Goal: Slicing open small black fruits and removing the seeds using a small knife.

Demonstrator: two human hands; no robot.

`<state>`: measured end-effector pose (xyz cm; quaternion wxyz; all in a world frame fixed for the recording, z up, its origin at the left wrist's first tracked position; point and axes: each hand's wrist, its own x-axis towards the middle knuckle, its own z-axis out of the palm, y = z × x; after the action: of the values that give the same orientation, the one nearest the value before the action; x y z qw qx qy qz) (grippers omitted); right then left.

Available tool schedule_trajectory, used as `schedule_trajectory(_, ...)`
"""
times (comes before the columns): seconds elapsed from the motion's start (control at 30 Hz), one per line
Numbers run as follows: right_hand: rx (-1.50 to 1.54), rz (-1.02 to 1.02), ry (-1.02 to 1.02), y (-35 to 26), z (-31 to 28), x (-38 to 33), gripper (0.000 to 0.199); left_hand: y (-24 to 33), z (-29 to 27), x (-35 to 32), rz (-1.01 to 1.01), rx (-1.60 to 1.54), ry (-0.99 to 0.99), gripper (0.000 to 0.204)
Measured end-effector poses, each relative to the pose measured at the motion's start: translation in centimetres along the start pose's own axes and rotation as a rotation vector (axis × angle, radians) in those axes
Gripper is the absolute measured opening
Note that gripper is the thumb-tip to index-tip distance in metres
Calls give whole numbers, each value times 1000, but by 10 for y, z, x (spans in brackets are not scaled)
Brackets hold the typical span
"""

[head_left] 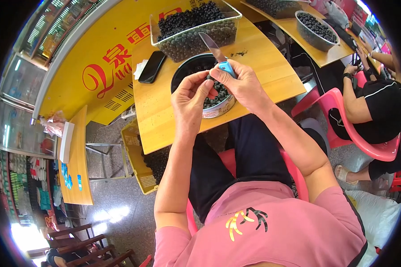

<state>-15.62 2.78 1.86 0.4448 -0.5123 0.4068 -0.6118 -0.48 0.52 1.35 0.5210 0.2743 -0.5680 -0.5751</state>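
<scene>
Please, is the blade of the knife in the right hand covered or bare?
Bare. The shiny blade sticks out from the blue handle in the right hand, with no cover on it.

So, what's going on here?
A person sits at a table. The right grip holds a knife, blade pointing away. The left grip meets it over a bowl with small dark pieces inside; whether the left fingers hold one is unclear. Beyond the bowl stands a tub of dark pieces, and a phone lies to the left.
</scene>
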Motion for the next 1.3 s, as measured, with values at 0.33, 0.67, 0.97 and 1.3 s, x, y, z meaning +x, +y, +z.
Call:
schedule_trajectory(0.33, -388, -71, 21, 4, -2, 2, 28, -5, -3, -3, -28, 197, 34, 17)
schedule_trajectory(0.67, -825, -547, -34, 8, -21, -11, 20, -17, -11, -3, -73, -51, -23, 17)
schedule_trajectory(0.97, -938, -551, -33, 14, -29, -11, 23, -18, 0, -5, -94, -81, -6, 19)
schedule_trajectory(1.3, -920, -560, -25, 15, -30, -10, 25, -19, 5, -8, -75, -115, 29, 18)
